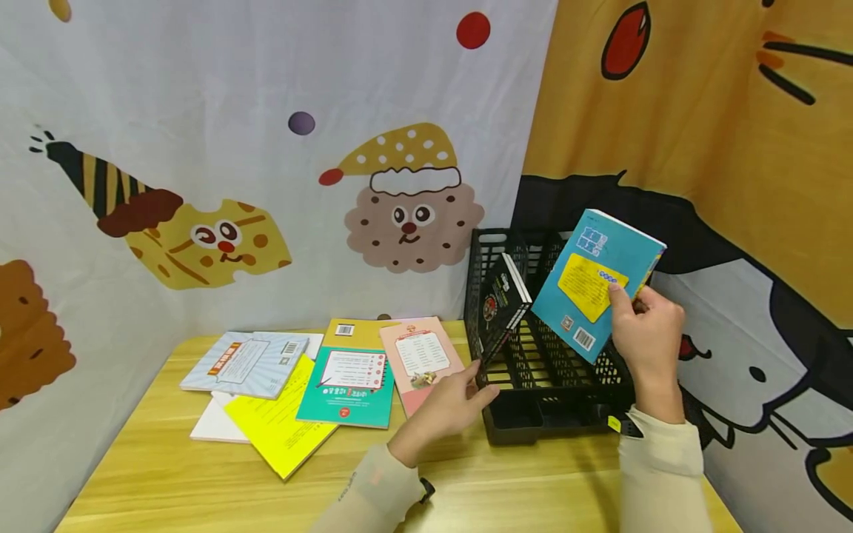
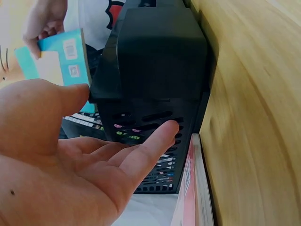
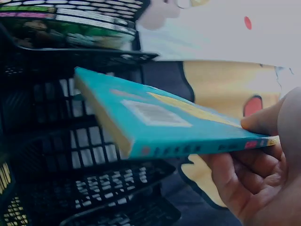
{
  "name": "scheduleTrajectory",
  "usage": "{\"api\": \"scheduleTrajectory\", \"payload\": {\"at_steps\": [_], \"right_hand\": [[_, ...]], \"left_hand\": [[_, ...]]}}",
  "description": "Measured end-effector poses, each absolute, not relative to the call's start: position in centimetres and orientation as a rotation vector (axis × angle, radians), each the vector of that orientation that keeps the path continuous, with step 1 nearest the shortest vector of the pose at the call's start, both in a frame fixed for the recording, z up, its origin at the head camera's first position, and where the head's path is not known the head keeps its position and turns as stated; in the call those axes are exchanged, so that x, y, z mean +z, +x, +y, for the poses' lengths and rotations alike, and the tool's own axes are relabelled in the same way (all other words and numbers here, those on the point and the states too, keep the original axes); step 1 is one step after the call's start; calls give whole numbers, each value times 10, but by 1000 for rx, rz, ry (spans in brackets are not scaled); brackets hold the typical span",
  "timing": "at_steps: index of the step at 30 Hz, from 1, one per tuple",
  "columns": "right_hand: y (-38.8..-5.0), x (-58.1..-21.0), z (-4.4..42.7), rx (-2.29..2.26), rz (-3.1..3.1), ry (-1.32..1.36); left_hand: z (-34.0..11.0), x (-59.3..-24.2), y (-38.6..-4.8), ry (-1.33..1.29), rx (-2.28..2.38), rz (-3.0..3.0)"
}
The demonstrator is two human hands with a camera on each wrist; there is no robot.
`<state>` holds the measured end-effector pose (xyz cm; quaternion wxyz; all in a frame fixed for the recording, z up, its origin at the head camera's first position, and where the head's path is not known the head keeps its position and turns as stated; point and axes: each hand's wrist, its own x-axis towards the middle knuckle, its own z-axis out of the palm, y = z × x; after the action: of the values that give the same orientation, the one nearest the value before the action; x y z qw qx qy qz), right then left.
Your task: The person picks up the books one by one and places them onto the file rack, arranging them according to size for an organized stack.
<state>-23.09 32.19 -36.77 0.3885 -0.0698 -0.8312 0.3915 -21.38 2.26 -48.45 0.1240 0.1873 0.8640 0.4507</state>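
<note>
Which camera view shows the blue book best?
The head view: the blue book faces the camera nearly whole, with the right hand over one edge. The left wrist view shows it smaller, partly hidden by the left hand. The right wrist view shows it blurred and steeply slanted, with its spine visible.

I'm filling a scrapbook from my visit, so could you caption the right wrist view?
A right hand grips a teal book, with a black rack behind it.

The right hand is higher, thumb pinching against curled fingers; the left hand is lower, thumb spread from loosely extended fingers.
</note>
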Motion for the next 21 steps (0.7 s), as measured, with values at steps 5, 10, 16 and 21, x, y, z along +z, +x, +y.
{"api": "scheduleTrajectory", "payload": {"at_steps": [5, 10, 16, 21], "right_hand": [[-230, -367, 310, 960, -2078, -88], [-229, -368, 308, 945, -2100, -48], [-243, -384, 300, 818, -2206, 43], [-257, -400, 287, 777, -2278, 67]], "left_hand": [[23, -485, -212, 570, 1281, 2556], [24, -486, -212, 577, 1287, 2555], [22, -487, -212, 581, 1297, 2539], [21, -486, -212, 590, 1295, 2537]]}}
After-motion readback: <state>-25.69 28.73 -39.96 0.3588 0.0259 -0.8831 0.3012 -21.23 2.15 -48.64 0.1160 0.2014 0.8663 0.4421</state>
